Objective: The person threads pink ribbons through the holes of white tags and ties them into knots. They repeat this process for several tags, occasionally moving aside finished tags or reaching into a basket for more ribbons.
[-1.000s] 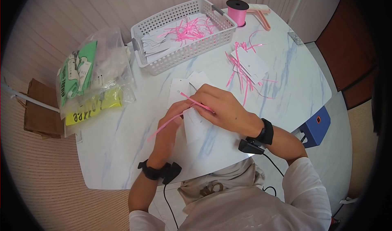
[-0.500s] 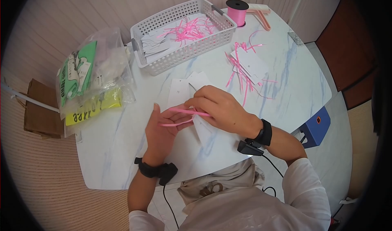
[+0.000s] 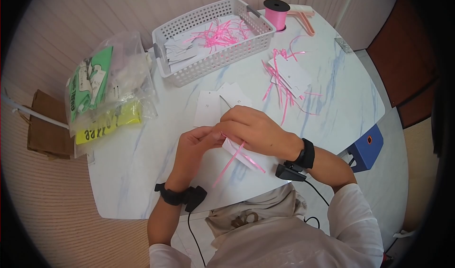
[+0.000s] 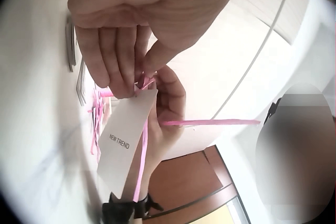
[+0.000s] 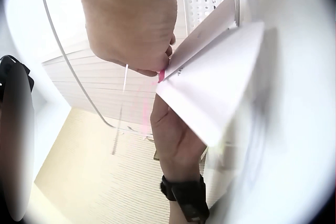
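Close over the table, both hands meet at a white paper tag printed "NEW TREND". A pink ribbon runs at the tag's top end, and its loose tails hang down across the tag. My left hand pinches the ribbon right at that end between thumb and fingertips. My right hand has its fingers curled at the same end, gripping the tag and ribbon from the other side. Just beyond the hands lie more white tags, without ribbon.
Ribboned tags lie in a pile at the right. A white perforated basket with tags and pink ribbon stands at the back, beside a pink ribbon spool and pink-handled tool. Plastic-bagged packages sit at the left.
The left hand opened out with the ribbon across its fingers, then closed to a pinch at the tag's end. The ribbon tails swung from the left to hang towards the body.
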Action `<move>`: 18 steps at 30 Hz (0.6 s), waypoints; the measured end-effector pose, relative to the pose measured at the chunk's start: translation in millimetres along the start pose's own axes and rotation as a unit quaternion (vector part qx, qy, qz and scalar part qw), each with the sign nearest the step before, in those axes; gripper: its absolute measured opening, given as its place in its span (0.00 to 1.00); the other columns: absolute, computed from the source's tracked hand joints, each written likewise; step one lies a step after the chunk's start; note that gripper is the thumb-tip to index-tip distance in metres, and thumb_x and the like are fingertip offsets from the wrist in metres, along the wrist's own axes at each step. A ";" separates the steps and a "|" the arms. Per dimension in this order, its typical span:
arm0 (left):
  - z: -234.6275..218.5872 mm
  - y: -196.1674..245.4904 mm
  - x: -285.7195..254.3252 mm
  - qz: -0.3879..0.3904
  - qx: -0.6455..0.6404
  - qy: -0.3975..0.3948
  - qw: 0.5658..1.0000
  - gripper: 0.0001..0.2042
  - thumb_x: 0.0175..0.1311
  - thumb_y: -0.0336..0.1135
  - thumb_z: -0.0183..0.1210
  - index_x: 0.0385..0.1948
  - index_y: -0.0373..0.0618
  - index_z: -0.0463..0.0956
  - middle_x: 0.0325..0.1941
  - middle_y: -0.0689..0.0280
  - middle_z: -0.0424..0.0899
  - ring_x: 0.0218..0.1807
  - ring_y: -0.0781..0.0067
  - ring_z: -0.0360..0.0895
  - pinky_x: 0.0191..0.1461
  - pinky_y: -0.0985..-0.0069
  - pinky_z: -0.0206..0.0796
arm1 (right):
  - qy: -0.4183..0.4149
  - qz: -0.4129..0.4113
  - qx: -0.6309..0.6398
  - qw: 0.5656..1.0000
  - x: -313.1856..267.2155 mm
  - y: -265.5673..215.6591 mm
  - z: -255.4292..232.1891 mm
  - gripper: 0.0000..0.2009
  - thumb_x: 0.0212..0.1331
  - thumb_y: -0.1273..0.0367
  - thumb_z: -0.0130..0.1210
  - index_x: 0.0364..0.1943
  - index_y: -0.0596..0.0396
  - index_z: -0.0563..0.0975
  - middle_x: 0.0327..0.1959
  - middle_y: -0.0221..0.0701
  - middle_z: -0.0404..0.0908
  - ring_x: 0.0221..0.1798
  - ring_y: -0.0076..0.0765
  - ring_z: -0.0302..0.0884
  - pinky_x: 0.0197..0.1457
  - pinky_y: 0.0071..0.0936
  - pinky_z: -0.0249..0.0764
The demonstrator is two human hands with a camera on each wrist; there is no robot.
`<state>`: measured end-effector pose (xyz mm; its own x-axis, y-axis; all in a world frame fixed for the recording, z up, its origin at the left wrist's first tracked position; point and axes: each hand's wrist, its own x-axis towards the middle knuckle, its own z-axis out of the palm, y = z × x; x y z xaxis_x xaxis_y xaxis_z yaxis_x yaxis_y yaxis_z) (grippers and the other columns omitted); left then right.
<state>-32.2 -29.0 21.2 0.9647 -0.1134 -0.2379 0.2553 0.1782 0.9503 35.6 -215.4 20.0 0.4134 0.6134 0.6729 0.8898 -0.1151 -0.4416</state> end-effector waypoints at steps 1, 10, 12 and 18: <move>1.3 0.6 -0.4 0.008 0.027 0.016 0.999 0.11 0.65 0.33 0.56 0.40 0.35 0.80 0.38 0.62 0.84 0.39 0.77 0.79 0.47 0.78 0.71 | -0.009 -0.001 0.004 1.000 0.0 0.0 0.3 0.13 0.45 0.79 0.53 0.38 0.53 0.76 0.34 0.31 0.73 0.40 0.37 0.74 0.44 0.31 0.72; 9.6 -0.4 -4.6 0.091 0.112 0.056 0.988 0.10 0.64 0.33 0.59 0.40 0.33 0.79 0.35 0.63 0.85 0.39 0.79 0.80 0.47 0.80 0.71 | -0.001 0.002 0.015 1.000 3.0 -1.8 -1.4 0.11 0.46 0.79 0.54 0.36 0.53 0.76 0.33 0.30 0.73 0.39 0.36 0.73 0.42 0.29 0.73; 9.8 1.0 -5.2 0.094 0.137 0.065 0.984 0.10 0.65 0.32 0.58 0.39 0.33 0.79 0.35 0.63 0.85 0.39 0.79 0.80 0.47 0.81 0.71 | -0.004 0.010 0.023 1.000 3.4 -3.9 -1.7 0.11 0.47 0.79 0.54 0.37 0.54 0.76 0.33 0.30 0.74 0.39 0.36 0.73 0.43 0.30 0.73; 3.9 -4.8 2.0 0.123 0.079 0.117 0.982 0.08 0.66 0.29 0.55 0.39 0.32 0.78 0.35 0.62 0.84 0.38 0.78 0.80 0.44 0.81 0.72 | 0.006 0.041 0.020 0.999 1.7 -1.0 -2.9 0.13 0.49 0.79 0.55 0.41 0.54 0.77 0.37 0.30 0.77 0.41 0.38 0.74 0.44 0.32 0.74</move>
<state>-31.7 -33.8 17.0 0.9892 0.1454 -0.0199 0.0179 0.0153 0.9997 36.0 -216.5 23.2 0.4878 0.5933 0.6403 0.8440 -0.1331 -0.5196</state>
